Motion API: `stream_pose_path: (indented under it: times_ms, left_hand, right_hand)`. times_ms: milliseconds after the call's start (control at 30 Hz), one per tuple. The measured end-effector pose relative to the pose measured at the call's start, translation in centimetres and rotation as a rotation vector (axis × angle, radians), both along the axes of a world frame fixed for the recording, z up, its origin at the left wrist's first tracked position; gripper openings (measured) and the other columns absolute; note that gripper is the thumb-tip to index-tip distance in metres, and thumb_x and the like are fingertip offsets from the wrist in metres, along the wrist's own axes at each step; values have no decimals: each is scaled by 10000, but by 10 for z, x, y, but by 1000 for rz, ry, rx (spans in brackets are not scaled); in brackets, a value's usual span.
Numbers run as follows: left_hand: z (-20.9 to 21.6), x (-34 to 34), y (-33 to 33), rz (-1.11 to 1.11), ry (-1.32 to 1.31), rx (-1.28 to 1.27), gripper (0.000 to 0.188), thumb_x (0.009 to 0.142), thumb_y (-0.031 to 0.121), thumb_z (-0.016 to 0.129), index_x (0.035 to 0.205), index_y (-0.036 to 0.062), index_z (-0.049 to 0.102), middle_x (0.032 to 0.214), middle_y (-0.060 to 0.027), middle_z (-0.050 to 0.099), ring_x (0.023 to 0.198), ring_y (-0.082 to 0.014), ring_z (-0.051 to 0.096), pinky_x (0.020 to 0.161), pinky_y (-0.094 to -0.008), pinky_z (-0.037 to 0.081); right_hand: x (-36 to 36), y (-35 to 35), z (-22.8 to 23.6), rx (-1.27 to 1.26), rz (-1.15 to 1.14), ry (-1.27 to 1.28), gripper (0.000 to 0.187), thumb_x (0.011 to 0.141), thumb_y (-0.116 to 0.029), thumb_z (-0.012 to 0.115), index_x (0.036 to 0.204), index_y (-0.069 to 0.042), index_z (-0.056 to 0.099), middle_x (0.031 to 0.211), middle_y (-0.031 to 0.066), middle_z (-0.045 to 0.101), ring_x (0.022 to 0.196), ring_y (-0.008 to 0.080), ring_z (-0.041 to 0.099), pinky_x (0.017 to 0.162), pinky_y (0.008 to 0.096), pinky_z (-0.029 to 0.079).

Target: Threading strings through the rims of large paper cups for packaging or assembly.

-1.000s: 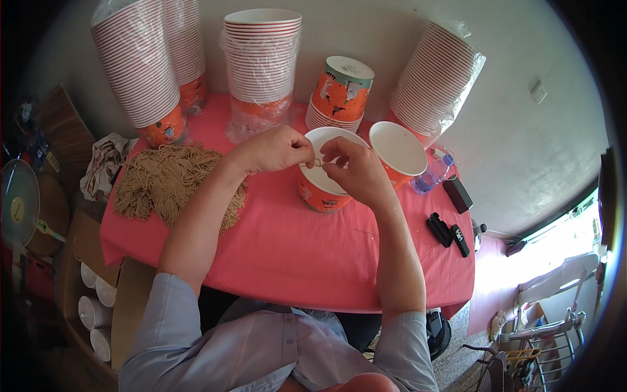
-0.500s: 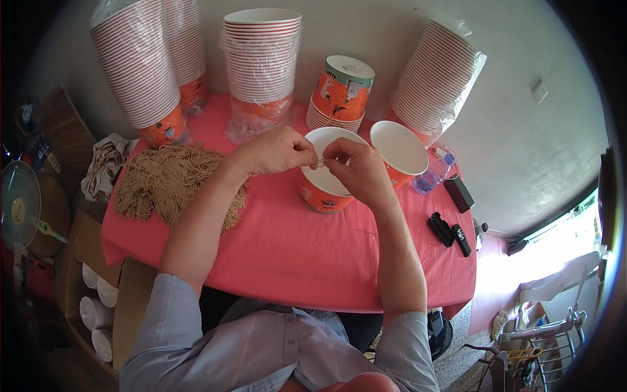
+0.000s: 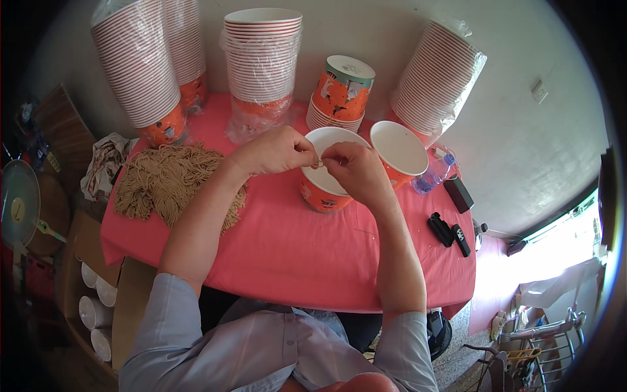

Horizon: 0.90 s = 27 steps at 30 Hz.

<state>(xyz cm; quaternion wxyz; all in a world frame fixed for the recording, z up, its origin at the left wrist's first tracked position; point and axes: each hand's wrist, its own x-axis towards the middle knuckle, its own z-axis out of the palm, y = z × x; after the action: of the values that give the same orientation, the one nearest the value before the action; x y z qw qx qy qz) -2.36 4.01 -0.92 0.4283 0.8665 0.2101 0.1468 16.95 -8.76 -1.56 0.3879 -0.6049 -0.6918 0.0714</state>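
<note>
A: In the head view, how do the hands stand?

B: Your left hand point(image 3: 282, 151) pinches a short, thin tan strand point(image 3: 319, 164) between thumb and fingertips. Your right hand point(image 3: 358, 168) pinches the same bit from the other side, fingertips almost meeting. Its exact shape is too small to tell.

A: Where is that on the tabletop?

B: You have it above the left side of a round orange paper bucket with a white inside point(image 3: 326, 198). That bucket stands right of the middle of the pink-covered tabletop point(image 3: 294, 258), nearer the far edge than the near one.

A: And around it?

B: Toward the left edge, partly behind your left forearm, lies a loose heap of thin tan strands point(image 3: 166, 179). Just right of your bucket stands a second white-lined orange bucket point(image 3: 397, 151). Behind, by the far edge, is a short upside-down stack of orange buckets with a green band point(image 3: 341, 91). A tall plastic-wrapped stack of white-rimmed buckets point(image 3: 261, 62) rises to its left.

A: Along the right edge?

B: You have a clear plastic bottle with a blue cap point(image 3: 431, 176), a black oblong box point(image 3: 458, 194) and, nearer you, an open black case point(image 3: 440, 230).
</note>
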Motion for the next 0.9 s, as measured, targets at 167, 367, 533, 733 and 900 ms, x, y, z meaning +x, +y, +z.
stream_pose_path:
  times_ms: [167, 367, 533, 733, 900]
  left_hand:
    - [-1, 0, -2, -2, 0, 23, 267, 927, 232, 699, 1067, 42, 824, 966, -91, 819, 896, -139, 743, 875, -316, 554]
    - [5, -1, -6, 13, 8, 25, 262, 932, 225, 696, 1062, 35, 822, 953, -90, 815, 887, -135, 733, 864, -316, 549]
    - [11, -2, -11, 23, 32, 12, 262, 937, 226, 695, 1062, 34, 821, 951, -92, 813, 891, -135, 731, 867, -318, 548]
    - [10, -2, -10, 19, 31, 15, 261, 940, 226, 691, 1065, 40, 823, 958, -95, 814, 886, -139, 732, 867, -320, 549]
    - [8, -1, -9, 20, 29, 23, 260, 939, 227, 691, 1065, 44, 825, 953, -93, 813, 886, -139, 732, 864, -320, 551]
  right_hand:
    - [0, -2, 6, -103, 2, 69, 144, 918, -85, 698, 1017, 2, 757, 917, 109, 770, 834, 208, 731, 785, 355, 573]
    - [3, 0, 5, -74, 19, 134, 140, 906, -81, 710, 1011, 3, 748, 904, 99, 772, 833, 185, 722, 794, 339, 562]
    - [4, -1, 3, -64, 28, 148, 116, 876, -46, 690, 961, 19, 735, 852, 139, 768, 775, 243, 745, 737, 369, 584]
    - [3, -1, 4, -81, 32, 99, 135, 855, -47, 715, 970, -3, 770, 869, 99, 778, 794, 200, 726, 756, 347, 576]
    - [2, -2, 4, -149, 14, 97, 170, 854, -69, 747, 1010, -17, 790, 907, 72, 783, 838, 162, 705, 799, 331, 569]
